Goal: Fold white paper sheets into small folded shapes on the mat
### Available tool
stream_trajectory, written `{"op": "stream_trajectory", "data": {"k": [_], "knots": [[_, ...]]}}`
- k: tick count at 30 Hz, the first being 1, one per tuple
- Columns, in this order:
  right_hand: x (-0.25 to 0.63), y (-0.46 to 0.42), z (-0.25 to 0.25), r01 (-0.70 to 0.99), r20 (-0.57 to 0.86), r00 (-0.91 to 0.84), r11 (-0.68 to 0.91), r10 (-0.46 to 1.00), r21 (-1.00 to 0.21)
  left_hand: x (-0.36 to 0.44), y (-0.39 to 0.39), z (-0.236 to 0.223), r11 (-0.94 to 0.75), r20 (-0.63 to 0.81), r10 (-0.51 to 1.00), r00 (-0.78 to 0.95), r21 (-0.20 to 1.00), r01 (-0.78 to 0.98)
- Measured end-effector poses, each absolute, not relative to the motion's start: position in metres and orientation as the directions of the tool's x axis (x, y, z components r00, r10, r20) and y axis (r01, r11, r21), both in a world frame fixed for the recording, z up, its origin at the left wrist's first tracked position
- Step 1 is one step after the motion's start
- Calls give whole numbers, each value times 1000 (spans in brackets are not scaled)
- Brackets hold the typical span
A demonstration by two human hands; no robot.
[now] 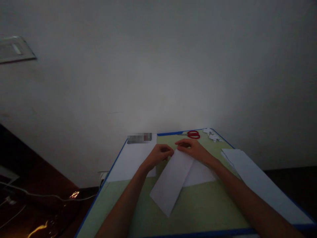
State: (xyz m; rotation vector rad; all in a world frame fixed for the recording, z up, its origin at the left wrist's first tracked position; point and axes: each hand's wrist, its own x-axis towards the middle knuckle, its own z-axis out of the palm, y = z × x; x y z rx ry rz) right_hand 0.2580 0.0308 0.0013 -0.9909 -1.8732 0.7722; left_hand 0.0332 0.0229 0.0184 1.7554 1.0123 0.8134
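A long folded white paper sheet lies slanted across the green table. My left hand is curled at the sheet's far end, its fingers pinched on the paper's corner. My right hand lies on the same far edge, fingers pressed together on the fold. Another white sheet sits under the folded one.
Red-handled scissors lie at the table's far edge, with white paper scraps to their right. A white sheet lies at the left, a long one at the right. The table has a blue rim. Cables run over the dark floor at left.
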Motion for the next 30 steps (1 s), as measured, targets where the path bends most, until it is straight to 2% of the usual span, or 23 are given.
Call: {"op": "stream_trajectory", "data": {"k": [8,12,19,30], "knots": [[251,27,0,359,412,-359,531,838,-768,49,19,6,-219,144,928,345,957,190],[248,26,0,436,413,-394,563,821,-702,52,19,2,-260,183,931,315,939,225],[244,26,-2,580,435,-326,541,840,-609,54,17,6,-246,170,943,288,935,255],[258,37,-5,582,467,-226,503,855,-639,57,15,5,-192,114,949,292,948,252]]}}
